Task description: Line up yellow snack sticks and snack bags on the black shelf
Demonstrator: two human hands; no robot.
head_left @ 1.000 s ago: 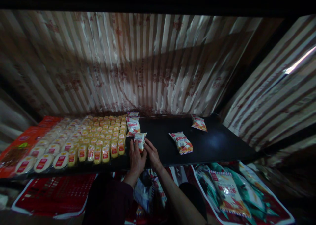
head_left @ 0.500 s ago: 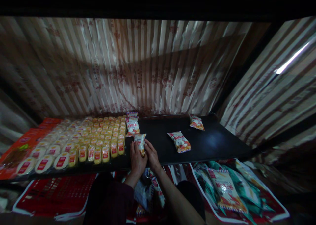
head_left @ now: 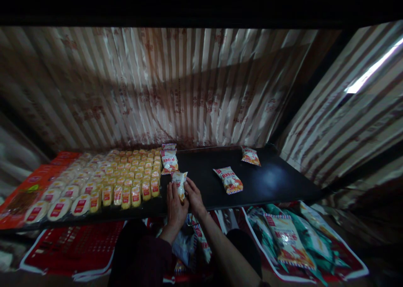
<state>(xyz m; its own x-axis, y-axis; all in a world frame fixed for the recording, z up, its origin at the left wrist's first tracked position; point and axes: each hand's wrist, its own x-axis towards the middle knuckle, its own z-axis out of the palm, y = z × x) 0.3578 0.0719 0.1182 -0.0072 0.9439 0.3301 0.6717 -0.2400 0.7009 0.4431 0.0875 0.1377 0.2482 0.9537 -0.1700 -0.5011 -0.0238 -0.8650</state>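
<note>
Between both hands, near the front edge of the black shelf [head_left: 201, 190], is a small white and orange snack packet [head_left: 179, 184]. My left hand [head_left: 176, 205] is closed on its left side. My right hand [head_left: 194, 195] grips the same packet from the right. Just behind it, a similar packet [head_left: 169, 161] lies in line, with part of another beyond. Two more packets rest apart on the shelf, one at the middle right [head_left: 228, 180] and one near the back [head_left: 251, 156].
Rows of wrapped yellow cakes [head_left: 135, 195] and round white pastries [head_left: 58, 209] fill the shelf's left side, beside orange bags [head_left: 25, 190]. Below stand red baskets [head_left: 75, 247], the right one holding green bags and a large packet [head_left: 289, 241]. Striped sheeting [head_left: 189, 90] hangs behind.
The view has shifted slightly. Both hands stay on the packet, which looks turned a little, with more of its front showing.
</note>
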